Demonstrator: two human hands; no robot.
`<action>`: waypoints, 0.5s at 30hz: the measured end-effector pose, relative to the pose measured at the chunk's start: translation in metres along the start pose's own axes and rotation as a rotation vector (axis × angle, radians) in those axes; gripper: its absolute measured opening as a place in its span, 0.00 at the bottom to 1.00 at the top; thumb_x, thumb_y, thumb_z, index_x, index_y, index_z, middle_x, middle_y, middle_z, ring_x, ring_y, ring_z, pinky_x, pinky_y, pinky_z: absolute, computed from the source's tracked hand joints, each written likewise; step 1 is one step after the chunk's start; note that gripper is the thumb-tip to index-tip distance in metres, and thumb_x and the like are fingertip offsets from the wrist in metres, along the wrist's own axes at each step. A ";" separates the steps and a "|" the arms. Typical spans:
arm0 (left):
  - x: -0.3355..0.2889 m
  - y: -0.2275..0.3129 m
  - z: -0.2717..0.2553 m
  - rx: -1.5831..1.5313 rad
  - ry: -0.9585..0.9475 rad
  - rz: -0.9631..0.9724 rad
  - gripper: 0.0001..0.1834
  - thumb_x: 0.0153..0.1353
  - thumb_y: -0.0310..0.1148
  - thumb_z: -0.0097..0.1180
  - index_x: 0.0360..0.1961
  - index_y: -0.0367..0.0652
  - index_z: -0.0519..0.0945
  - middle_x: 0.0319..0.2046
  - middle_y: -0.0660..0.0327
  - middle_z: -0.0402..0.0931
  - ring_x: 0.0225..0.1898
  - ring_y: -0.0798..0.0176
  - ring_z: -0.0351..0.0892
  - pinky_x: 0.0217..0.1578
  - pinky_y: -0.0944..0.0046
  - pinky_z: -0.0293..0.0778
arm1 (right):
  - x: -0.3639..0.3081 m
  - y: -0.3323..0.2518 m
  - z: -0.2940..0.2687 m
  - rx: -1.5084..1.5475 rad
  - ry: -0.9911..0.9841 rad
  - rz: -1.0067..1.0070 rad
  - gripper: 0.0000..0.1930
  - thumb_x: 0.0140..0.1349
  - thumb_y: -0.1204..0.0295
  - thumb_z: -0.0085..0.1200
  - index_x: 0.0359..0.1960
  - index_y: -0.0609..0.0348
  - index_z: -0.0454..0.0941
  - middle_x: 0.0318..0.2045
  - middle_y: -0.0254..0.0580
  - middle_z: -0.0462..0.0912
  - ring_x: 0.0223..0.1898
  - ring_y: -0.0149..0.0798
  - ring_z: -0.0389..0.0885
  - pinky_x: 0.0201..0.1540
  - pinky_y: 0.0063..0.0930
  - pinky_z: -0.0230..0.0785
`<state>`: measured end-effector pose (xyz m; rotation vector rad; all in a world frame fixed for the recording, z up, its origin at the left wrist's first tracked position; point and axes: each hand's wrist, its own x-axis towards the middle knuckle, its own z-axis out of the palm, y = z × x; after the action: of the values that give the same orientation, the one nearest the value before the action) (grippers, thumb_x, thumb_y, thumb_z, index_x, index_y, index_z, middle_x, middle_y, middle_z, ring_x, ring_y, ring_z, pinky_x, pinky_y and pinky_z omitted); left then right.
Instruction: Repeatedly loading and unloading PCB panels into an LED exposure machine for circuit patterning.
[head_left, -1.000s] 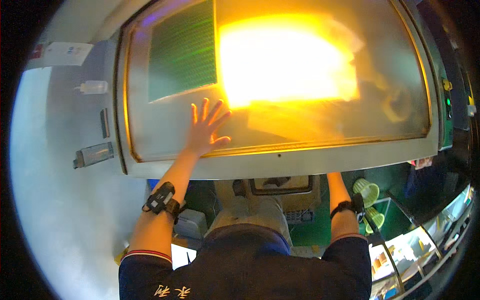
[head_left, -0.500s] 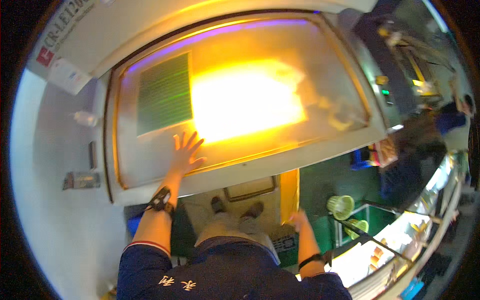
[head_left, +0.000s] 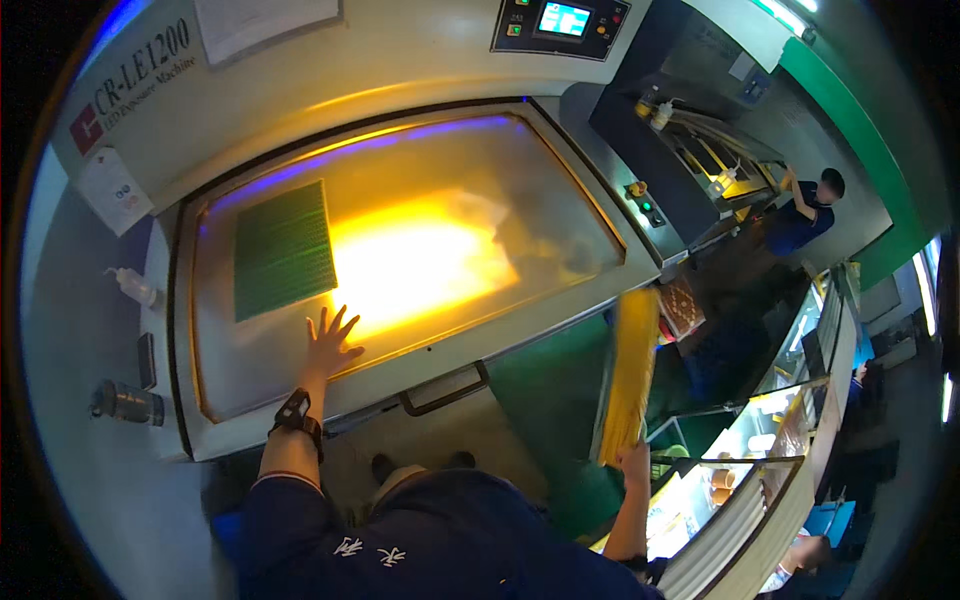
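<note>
Left margin, from top to bottom: a white card (head_left: 115, 190), a translucent squeeze bottle (head_left: 138, 289), a narrow dark object (head_left: 147, 361) and a dark cylindrical container (head_left: 128, 404). Upper left: a white sheet (head_left: 262, 25). Upper right: a white bottle (head_left: 662, 115) on dark equipment (head_left: 622, 110); beside this equipment, a co-worker (head_left: 797, 220) in a dark blue top. Right of centre: a reddish-brown patterned object (head_left: 682, 308) near the green floor (head_left: 545, 370). Lower right: orange-brown cylindrical items (head_left: 722, 482) within a brightly lit area. Far right: a tubular light (head_left: 924, 292).
</note>
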<state>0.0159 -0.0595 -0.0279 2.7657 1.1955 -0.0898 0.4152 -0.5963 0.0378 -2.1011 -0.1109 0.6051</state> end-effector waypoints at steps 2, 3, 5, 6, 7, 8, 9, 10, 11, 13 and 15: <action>-0.002 0.000 -0.002 -0.273 -0.133 -0.116 0.48 0.56 0.66 0.52 0.74 0.59 0.54 0.76 0.62 0.40 0.76 0.41 0.34 0.68 0.27 0.32 | 0.014 -0.086 0.033 -0.504 -0.144 -0.401 0.16 0.57 0.72 0.52 0.48 0.63 0.78 0.35 0.58 0.84 0.40 0.61 0.82 0.43 0.45 0.73; -0.003 0.007 -0.009 -0.269 -0.126 -0.135 0.48 0.56 0.66 0.52 0.74 0.59 0.54 0.76 0.62 0.40 0.76 0.41 0.34 0.68 0.27 0.32 | 0.028 -0.108 0.052 -0.568 -0.202 -0.503 0.17 0.57 0.72 0.53 0.49 0.59 0.78 0.36 0.58 0.84 0.41 0.61 0.82 0.44 0.45 0.73; -0.028 0.020 -0.028 -0.653 0.264 0.168 0.52 0.55 0.66 0.55 0.74 0.53 0.52 0.76 0.58 0.39 0.76 0.40 0.34 0.66 0.24 0.34 | 0.038 -0.163 0.100 -0.688 -0.427 -0.736 0.19 0.56 0.73 0.54 0.52 0.52 0.79 0.41 0.55 0.84 0.45 0.60 0.81 0.48 0.47 0.73; -0.047 0.037 -0.064 -0.441 0.153 0.209 0.54 0.54 0.65 0.58 0.75 0.52 0.51 0.76 0.57 0.39 0.76 0.40 0.34 0.67 0.25 0.37 | 0.026 -0.199 0.123 -0.743 -0.577 -0.852 0.21 0.56 0.74 0.54 0.53 0.49 0.79 0.44 0.53 0.84 0.48 0.58 0.81 0.51 0.47 0.73; -0.067 0.048 -0.105 -0.229 0.035 0.237 0.55 0.53 0.63 0.60 0.75 0.52 0.49 0.76 0.56 0.38 0.75 0.39 0.34 0.67 0.26 0.39 | 0.017 -0.218 0.154 -0.890 -0.561 -1.087 0.22 0.56 0.76 0.53 0.54 0.47 0.78 0.48 0.50 0.83 0.52 0.56 0.80 0.55 0.47 0.71; -0.087 0.042 -0.113 -0.184 -0.138 0.235 0.56 0.51 0.59 0.63 0.75 0.51 0.49 0.76 0.57 0.40 0.76 0.41 0.35 0.69 0.32 0.45 | 0.004 -0.233 0.191 -1.018 -0.538 -1.344 0.24 0.56 0.78 0.52 0.56 0.45 0.77 0.52 0.46 0.82 0.55 0.54 0.79 0.59 0.47 0.69; -0.105 0.031 -0.111 -0.343 -0.274 0.178 0.56 0.47 0.55 0.67 0.74 0.50 0.53 0.74 0.56 0.48 0.73 0.40 0.48 0.68 0.35 0.51 | -0.005 -0.246 0.231 -0.937 -0.644 -1.436 0.24 0.57 0.77 0.51 0.57 0.45 0.76 0.54 0.42 0.81 0.57 0.53 0.77 0.62 0.48 0.66; -0.121 0.019 -0.111 -0.350 -0.305 0.050 0.53 0.49 0.50 0.66 0.73 0.50 0.54 0.73 0.56 0.52 0.70 0.41 0.55 0.67 0.34 0.52 | -0.013 -0.252 0.272 -0.843 -0.747 -1.526 0.24 0.59 0.77 0.51 0.58 0.44 0.75 0.56 0.39 0.80 0.59 0.52 0.76 0.64 0.50 0.63; -0.129 0.007 -0.111 -0.362 -0.329 -0.062 0.49 0.50 0.45 0.65 0.73 0.49 0.55 0.72 0.57 0.56 0.68 0.41 0.61 0.66 0.33 0.54 | -0.024 -0.249 0.310 -0.827 -0.796 -1.540 0.24 0.59 0.77 0.51 0.58 0.44 0.75 0.56 0.39 0.80 0.59 0.52 0.76 0.64 0.50 0.63; -0.151 -0.054 -0.078 -0.236 -0.364 -0.209 0.46 0.52 0.40 0.62 0.72 0.49 0.57 0.70 0.56 0.59 0.65 0.42 0.65 0.64 0.36 0.57 | -0.044 -0.235 0.385 -0.815 -1.003 -1.362 0.26 0.55 0.74 0.53 0.60 0.49 0.74 0.58 0.43 0.78 0.57 0.56 0.76 0.62 0.50 0.66; -0.158 -0.091 -0.064 -0.114 -0.408 -0.316 0.43 0.53 0.35 0.59 0.71 0.49 0.59 0.69 0.56 0.62 0.63 0.42 0.69 0.63 0.39 0.60 | -0.059 -0.203 0.432 -0.876 -0.885 -1.490 0.29 0.55 0.73 0.54 0.62 0.48 0.71 0.61 0.41 0.74 0.59 0.55 0.74 0.62 0.52 0.65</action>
<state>-0.1581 -0.1029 0.0437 2.2860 1.4452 -0.5656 0.1946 -0.1689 0.0248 -1.5889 -2.4815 0.4558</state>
